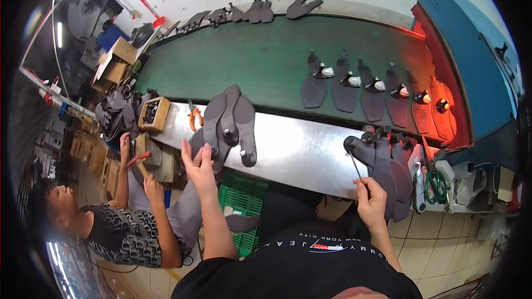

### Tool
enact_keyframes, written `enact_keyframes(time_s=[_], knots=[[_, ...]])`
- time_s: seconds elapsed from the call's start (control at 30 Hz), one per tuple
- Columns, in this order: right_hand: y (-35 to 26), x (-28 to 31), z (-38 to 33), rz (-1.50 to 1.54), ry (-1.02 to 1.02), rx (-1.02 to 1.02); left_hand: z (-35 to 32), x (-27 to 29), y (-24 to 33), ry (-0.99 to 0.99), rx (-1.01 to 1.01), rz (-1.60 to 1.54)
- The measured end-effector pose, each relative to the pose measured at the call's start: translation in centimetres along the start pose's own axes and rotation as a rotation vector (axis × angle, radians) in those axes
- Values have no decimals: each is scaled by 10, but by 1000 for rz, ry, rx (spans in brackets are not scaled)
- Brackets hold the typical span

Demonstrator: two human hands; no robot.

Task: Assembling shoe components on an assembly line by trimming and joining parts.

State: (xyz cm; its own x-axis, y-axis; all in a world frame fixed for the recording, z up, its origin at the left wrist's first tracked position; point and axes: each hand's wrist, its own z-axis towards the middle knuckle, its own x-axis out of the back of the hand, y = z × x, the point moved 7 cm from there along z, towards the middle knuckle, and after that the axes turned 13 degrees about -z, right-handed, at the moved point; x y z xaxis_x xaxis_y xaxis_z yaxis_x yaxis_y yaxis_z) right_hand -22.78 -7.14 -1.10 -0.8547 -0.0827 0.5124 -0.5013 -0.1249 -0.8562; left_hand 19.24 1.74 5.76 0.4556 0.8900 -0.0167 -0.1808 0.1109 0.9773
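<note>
My left hand (pixel 200 171) is raised with its fingers spread and nothing in it, just left of a fanned group of dark grey shoe soles (pixel 244 119) on the metal bench. My right hand (pixel 370 196) pinches a thin dark stick (pixel 356 166) between thumb and fingers. The stick's far end reaches a rounded black part at the left of a stack of dark soles (pixel 382 169) lying on the bench's right end. What is at the stick's tip is too small to tell.
A green conveyor belt (pixel 233 55) carries a row of soles (pixel 343 91) toward a red-lit blue machine (pixel 460 66). Orange-handled pliers (pixel 195 119) and a wooden box (pixel 155 113) lie left, green-handled scissors (pixel 436 185) right. A co-worker (pixel 127 227) holds a hammer (pixel 142 167). Below sits a green crate (pixel 241 196).
</note>
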Motion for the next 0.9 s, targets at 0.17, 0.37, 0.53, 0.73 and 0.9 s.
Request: enact_keyframes(time_s=[0.17,0.37,0.53,0.73,0.9], knots=[[-15,1,28,-207,20,221,-7,-185,-19,-646,26,-154],[-15,-17,50,-454,36,338,26,-368,-105,-609,-477,248],[-11,-23,50,-564,128,378,37,-400,-131,-686,-191,277],[-26,-36,45,-697,24,362,31,-352,-135,-541,-523,530],[-30,-42,38,-734,-16,321,2,-344,-126,-535,-529,357]])
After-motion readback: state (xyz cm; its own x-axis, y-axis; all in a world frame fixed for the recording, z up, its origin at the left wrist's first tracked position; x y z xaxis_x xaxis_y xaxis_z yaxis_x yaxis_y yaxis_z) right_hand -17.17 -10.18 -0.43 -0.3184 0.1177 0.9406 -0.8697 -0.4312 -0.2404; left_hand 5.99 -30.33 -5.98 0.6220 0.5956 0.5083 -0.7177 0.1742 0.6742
